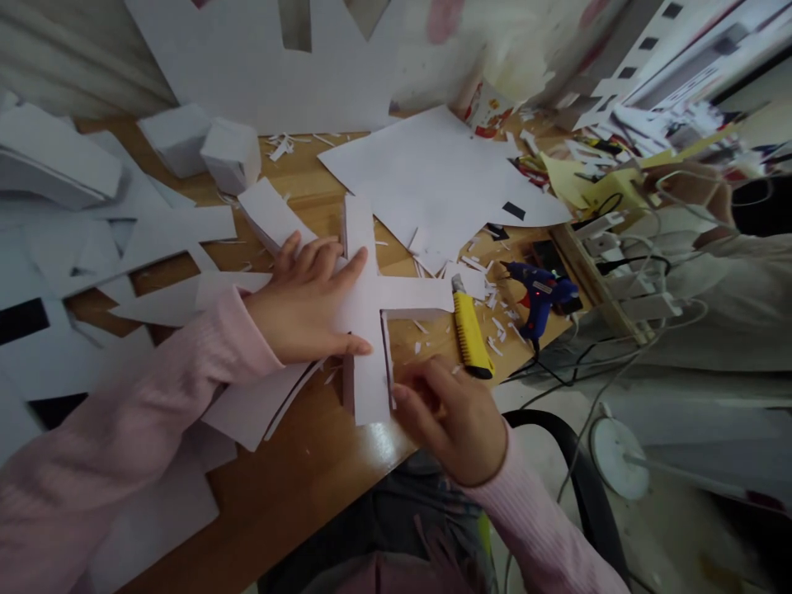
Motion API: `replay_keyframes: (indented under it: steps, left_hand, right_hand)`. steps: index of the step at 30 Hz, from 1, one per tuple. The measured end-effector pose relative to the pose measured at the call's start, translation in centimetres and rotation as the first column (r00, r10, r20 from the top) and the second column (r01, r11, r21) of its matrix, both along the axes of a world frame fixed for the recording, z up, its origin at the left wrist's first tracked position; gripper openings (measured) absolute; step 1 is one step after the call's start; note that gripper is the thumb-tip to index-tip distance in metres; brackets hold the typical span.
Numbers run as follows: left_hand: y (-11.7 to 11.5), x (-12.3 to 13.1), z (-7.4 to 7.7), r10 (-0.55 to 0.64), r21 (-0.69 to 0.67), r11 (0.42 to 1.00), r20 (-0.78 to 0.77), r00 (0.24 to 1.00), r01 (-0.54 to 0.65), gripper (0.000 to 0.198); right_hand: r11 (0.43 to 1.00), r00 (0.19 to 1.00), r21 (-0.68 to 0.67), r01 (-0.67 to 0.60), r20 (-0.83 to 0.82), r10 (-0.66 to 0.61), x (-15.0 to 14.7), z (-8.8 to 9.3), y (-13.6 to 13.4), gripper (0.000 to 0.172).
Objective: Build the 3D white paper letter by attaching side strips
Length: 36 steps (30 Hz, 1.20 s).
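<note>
A white cross-shaped piece of foam board (365,305) with raised sides lies on the wooden table. My left hand (309,305) rests on it with fingers spread, pressing its middle and left part. My right hand (451,412) is at the right edge of the cross's lower arm, fingers curled in. Its thumb tip is by the end of a thin dark-edged strip (388,355) along that side. What the fingers pinch, if anything, is hidden. A yellow utility knife (470,330) lies just beyond my right hand, its tip near the cross's right arm.
A blue hot glue gun (539,293) stands at the table's right edge, beside power strips (649,305) and cables. Foam board offcuts (167,239) cover the left side. White blocks (232,155), a large white sheet (433,173) and a paper cup (488,107) are behind. Another person's hand (693,194) is at right.
</note>
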<state>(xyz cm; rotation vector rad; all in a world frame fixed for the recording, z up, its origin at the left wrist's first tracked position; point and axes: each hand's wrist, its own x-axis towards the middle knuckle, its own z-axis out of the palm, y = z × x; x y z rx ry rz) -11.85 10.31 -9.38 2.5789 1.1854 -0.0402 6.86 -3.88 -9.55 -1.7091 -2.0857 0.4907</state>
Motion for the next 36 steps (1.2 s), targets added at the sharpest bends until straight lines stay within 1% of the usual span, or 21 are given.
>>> replay_keyframes:
  steps: [1,3,6,8,10,13,16,18,20,22,23,24,25,26,27,28,29,30,33,35,36]
  left_hand:
    - [-0.1,0.0,-0.1,-0.004,0.018,1.000,0.006,1.000,0.003,0.109]
    - [-0.2,-0.1,-0.3,-0.013,0.049,0.999,0.007,1.000,0.013,0.107]
    - [-0.4,-0.1,-0.4,-0.015,0.052,0.999,0.028,0.999,0.014,0.105]
    - [-0.6,-0.1,-0.3,-0.019,0.036,0.999,0.052,0.998,0.017,0.104]
    - [-0.6,-0.1,-0.1,-0.032,0.025,0.999,0.065,0.997,0.031,0.101]
    - [-0.6,-0.1,0.1,-0.045,0.011,0.999,0.065,0.997,0.044,0.100]
    - [-0.5,-0.1,0.0,-0.041,-0.001,0.999,0.078,0.996,0.041,0.101]
    - [-0.5,0.0,-0.1,-0.034,-0.009,0.999,0.079,0.996,0.035,0.104]
    - [-0.4,0.1,-0.2,-0.024,-0.016,1.000,0.071,0.997,0.026,0.108]
    - [-0.4,0.1,-0.3,-0.024,-0.015,1.000,0.068,0.997,0.025,0.110]
    - [-0.4,0.1,-0.3,-0.030,-0.012,0.999,0.068,0.997,0.031,0.109]
    - [-0.4,0.0,-0.4,-0.036,-0.007,0.999,0.067,0.997,0.037,0.109]
    - [-0.4,0.0,-0.4,-0.044,-0.003,0.999,0.064,0.997,0.044,0.109]
    - [-0.4,0.0,-0.4,-0.048,0.001,0.999,0.062,0.997,0.049,0.109]
    - [-0.4,-0.1,-0.4,-0.049,0.005,0.999,0.060,0.997,0.049,0.108]
    - [-0.4,-0.1,-0.5,-0.046,0.006,0.999,0.058,0.997,0.046,0.108]
    - [-0.4,-0.1,-0.5,-0.041,0.005,0.999,0.057,0.998,0.040,0.108]
    - [-0.4,-0.1,-0.5,-0.035,0.000,0.999,0.058,0.998,0.035,0.108]
    - [-0.3,0.0,-0.5,-0.030,-0.013,0.999,0.068,0.997,0.031,0.109]
    - [-0.3,0.1,-0.6,-0.029,-0.004,1.000,0.073,0.997,0.029,0.110]
    - [-0.3,0.1,-0.6,-0.028,0.004,1.000,0.072,0.997,0.028,0.110]
  right_hand:
    - [0.998,0.999,-0.040,-0.048,0.014,0.049,-0.6,-0.1,0.1,0.025]
    - [0.992,0.992,-0.054,-0.111,0.056,0.114,-1.1,-0.5,0.5,0.029]
    - [0.989,0.988,-0.050,-0.136,0.068,0.139,-1.0,-1.0,0.9,0.030]
    - [0.985,0.991,-0.115,-0.132,-0.044,0.128,-0.8,-0.8,1.2,0.029]
    - [0.963,0.974,-0.237,-0.131,-0.210,0.081,-0.6,-0.4,1.7,0.030]
    - [0.879,0.911,-0.456,-0.137,-0.406,-0.068,-0.4,-0.1,2.3,0.034]
    - [0.732,0.787,-0.663,-0.158,-0.532,-0.312,-0.3,-0.6,2.4,0.036]
    - [0.645,0.695,-0.743,-0.178,-0.559,-0.452,-0.4,-1.0,2.3,0.038]
    - [0.597,0.614,-0.781,-0.186,-0.566,-0.550,-0.4,-0.8,2.5,0.039]
    - [0.596,0.502,-0.777,-0.203,-0.605,-0.618,-0.3,0.2,3.1,0.040]
    - [0.624,0.436,-0.755,-0.200,-0.639,-0.633,-0.1,1.1,3.6,0.041]
    - [0.684,0.370,-0.710,-0.170,-0.689,-0.623,0.1,2.1,4.1,0.041]
    - [0.761,0.329,-0.641,-0.101,-0.743,-0.583,0.4,3.1,4.5,0.040]
    - [0.840,0.330,-0.543,0.006,-0.792,-0.514,0.8,4.1,4.8,0.036]
    - [0.892,0.378,-0.443,0.084,-0.814,-0.440,1.1,4.8,5.0,0.029]
    - [0.925,0.443,-0.356,0.131,-0.814,-0.376,1.4,5.1,5.0,0.020]
    - [0.944,0.508,-0.302,0.132,-0.797,-0.326,1.6,5.2,4.8,0.011]
    - [0.951,0.559,-0.292,0.102,-0.774,-0.298,1.8,4.8,4.4,0.005]
    - [0.937,0.652,-0.348,0.042,-0.701,-0.290,2.0,2.4,2.9,0.013]
    - [0.945,0.786,-0.326,0.037,-0.575,-0.229,2.0,0.8,2.1,0.008]
    - [0.959,0.861,-0.284,0.014,-0.485,-0.156,2.0,0.3,1.8,0.012]
